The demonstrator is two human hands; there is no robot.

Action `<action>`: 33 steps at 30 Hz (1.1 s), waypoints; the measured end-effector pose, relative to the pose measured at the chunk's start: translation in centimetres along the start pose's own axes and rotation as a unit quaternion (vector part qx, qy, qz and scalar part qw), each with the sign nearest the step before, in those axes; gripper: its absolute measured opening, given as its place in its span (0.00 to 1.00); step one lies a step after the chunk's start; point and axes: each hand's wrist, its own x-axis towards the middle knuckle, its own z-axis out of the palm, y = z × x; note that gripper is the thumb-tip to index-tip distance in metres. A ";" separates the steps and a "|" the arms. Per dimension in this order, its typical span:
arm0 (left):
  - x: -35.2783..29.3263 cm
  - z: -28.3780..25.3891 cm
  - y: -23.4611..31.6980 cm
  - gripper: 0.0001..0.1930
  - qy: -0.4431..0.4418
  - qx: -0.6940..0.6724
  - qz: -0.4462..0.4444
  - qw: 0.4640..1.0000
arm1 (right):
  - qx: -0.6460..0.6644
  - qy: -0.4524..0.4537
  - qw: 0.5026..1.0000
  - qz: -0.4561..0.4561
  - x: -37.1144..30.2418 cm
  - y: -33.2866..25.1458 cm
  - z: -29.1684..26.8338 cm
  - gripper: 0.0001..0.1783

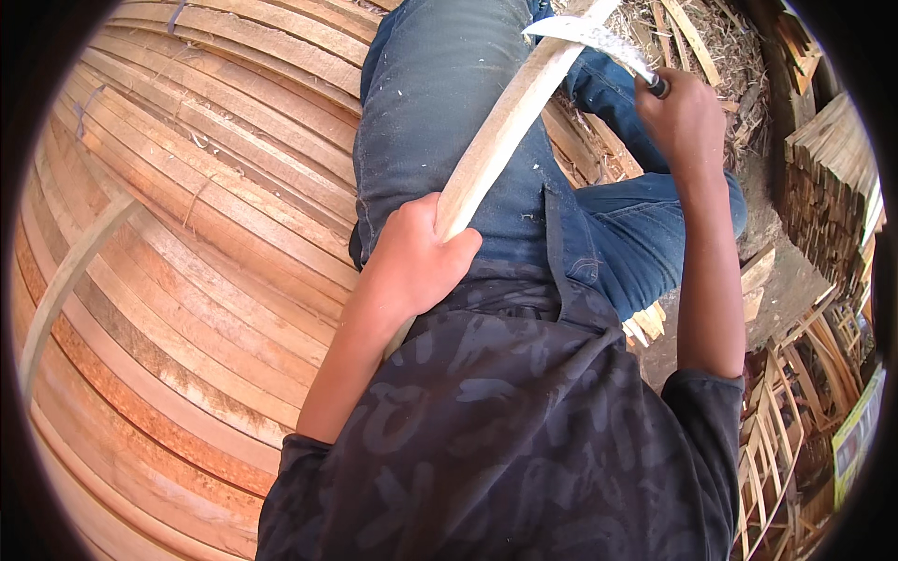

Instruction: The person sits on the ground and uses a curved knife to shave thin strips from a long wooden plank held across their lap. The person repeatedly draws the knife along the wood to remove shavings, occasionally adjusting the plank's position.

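A pale wooden stick (510,126) slants across my thighs, its near end by my waist and its far end up and to the right. Around that near end my left hand (421,257) is closed, thumb on the right side. My right hand (687,122) grips the black handle of a sickle (608,42). Its curved blade points left and crosses the stick close to the far end. Whether the edge is biting into the wood I cannot tell.
Long sawn planks (215,215) lie stacked on the left, with a narrow curved strip (70,280) across them. To the right stand a stack of short wood pieces (832,168) and slatted wooden frames (772,449). Shavings (739,93) litter the ground at the upper right.
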 end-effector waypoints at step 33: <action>-0.7 1.3 0.3 0.16 0.071 0.145 0.036 0.986 | -0.013 -0.015 1.000 0.014 -3.0 1.9 1.7 0.13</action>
